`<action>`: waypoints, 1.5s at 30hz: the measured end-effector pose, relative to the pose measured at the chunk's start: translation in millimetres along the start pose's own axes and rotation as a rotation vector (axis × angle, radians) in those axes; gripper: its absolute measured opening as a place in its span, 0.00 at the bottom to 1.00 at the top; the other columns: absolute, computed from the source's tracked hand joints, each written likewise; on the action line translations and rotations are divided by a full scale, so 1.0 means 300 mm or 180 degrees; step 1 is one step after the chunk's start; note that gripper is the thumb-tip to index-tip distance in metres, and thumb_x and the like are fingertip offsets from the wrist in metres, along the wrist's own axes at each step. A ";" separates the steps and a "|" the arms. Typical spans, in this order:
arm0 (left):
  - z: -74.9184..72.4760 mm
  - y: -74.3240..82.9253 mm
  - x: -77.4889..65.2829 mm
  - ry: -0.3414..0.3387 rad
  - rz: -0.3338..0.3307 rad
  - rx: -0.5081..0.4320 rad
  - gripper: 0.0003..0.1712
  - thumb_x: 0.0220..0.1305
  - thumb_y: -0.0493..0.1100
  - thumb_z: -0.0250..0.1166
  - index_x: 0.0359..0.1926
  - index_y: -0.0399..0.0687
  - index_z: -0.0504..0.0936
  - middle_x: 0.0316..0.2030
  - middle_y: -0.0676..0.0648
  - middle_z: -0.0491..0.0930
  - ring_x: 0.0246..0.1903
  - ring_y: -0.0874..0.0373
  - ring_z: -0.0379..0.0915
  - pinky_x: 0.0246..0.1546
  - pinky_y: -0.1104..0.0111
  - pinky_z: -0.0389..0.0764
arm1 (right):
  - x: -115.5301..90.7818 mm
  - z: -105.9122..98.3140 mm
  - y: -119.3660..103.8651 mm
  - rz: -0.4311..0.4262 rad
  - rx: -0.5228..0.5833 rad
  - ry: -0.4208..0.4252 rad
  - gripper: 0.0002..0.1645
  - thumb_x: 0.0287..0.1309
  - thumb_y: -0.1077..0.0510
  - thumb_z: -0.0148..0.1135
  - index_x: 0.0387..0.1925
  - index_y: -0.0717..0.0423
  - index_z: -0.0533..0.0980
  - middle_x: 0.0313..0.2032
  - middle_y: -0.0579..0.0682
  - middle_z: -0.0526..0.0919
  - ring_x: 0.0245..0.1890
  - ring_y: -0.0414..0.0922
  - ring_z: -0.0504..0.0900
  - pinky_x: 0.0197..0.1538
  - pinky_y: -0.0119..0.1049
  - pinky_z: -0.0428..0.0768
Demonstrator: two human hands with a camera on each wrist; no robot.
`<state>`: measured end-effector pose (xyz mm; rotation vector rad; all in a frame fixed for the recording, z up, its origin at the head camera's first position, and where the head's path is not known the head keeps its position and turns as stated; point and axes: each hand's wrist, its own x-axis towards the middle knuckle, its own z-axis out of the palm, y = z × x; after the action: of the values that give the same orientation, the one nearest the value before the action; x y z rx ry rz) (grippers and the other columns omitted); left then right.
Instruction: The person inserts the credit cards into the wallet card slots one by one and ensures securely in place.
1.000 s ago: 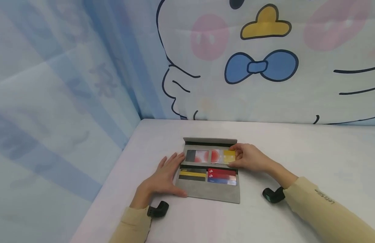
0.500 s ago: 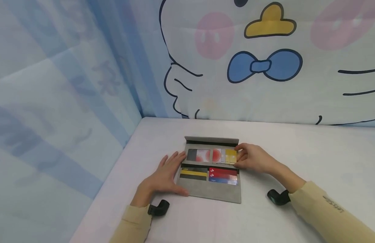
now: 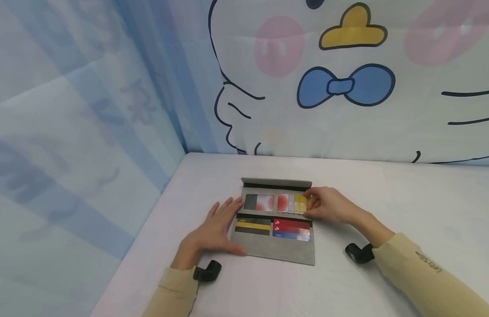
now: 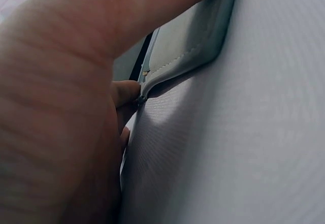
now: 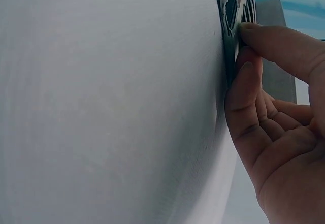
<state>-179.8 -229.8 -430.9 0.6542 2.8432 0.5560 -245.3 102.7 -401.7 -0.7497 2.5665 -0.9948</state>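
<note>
A grey wallet (image 3: pixel 272 253) lies unfolded on the white table, with bank cards in its slots. Spread fingers of my left hand (image 3: pixel 213 233) rest along its left edge, the thumb at the lower left corner. At the upper right slot, my right hand (image 3: pixel 327 204) pinches a yellow card (image 3: pixel 300 204) between thumb and index finger, beside a red-and-white card (image 3: pixel 283 203). The upper left slot holds a dark-and-pink card (image 3: pixel 260 202). Below are black-and-yellow cards (image 3: pixel 252 227) and red and blue cards (image 3: pixel 290 230). The right wrist view shows the pinching fingertips (image 5: pixel 250 31) at the wallet's side edge.
The white table (image 3: pixel 387 193) extends around the wallet. A cartoon-print curtain (image 3: pixel 347 132) hangs behind it, and a blue-and-white curtain (image 3: pixel 90 132) hangs at the left. The wallet's far flap (image 3: pixel 276 182) stands slightly raised.
My right hand has shifted slightly right, then a little back left, at the upper right slot, still pinching the yellow card. The left hand keeps its place. The head view has shifted slightly.
</note>
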 end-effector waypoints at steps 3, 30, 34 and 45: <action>0.000 0.001 0.003 0.0005 0.0017 0.0005 0.72 0.31 0.79 0.65 0.73 0.54 0.46 0.72 0.55 0.44 0.70 0.59 0.29 0.67 0.58 0.28 | 0.001 0.000 -0.006 0.0006 -0.0005 0.0005 0.31 0.48 0.59 0.71 0.51 0.72 0.70 0.27 0.46 0.77 0.27 0.41 0.75 0.32 0.31 0.78; -0.005 -0.011 0.020 -0.0003 0.0084 -0.0058 0.71 0.30 0.79 0.65 0.73 0.53 0.48 0.72 0.55 0.45 0.70 0.59 0.30 0.67 0.57 0.30 | -0.059 -0.004 0.008 0.0147 -0.0021 0.0292 0.34 0.50 0.57 0.70 0.56 0.67 0.67 0.30 0.47 0.77 0.28 0.41 0.76 0.32 0.34 0.78; -0.010 -0.024 0.011 0.0010 0.0052 -0.0109 0.71 0.30 0.79 0.65 0.73 0.54 0.48 0.72 0.54 0.45 0.70 0.59 0.30 0.67 0.57 0.30 | -0.079 -0.018 0.014 0.0102 0.0011 0.0383 0.34 0.51 0.56 0.69 0.56 0.66 0.66 0.31 0.47 0.77 0.28 0.41 0.76 0.31 0.34 0.78; -0.014 -0.039 -0.015 0.0081 -0.0026 -0.0347 0.71 0.31 0.75 0.68 0.73 0.52 0.47 0.72 0.54 0.41 0.70 0.60 0.34 0.67 0.55 0.32 | -0.160 -0.054 0.028 0.0141 -0.0045 0.0591 0.36 0.52 0.50 0.68 0.58 0.60 0.65 0.36 0.48 0.78 0.32 0.40 0.77 0.34 0.34 0.78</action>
<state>-181.3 -243.0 -431.2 0.6205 2.8136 0.7171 -216.0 143.7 -392.3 -0.6279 2.7369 -1.0802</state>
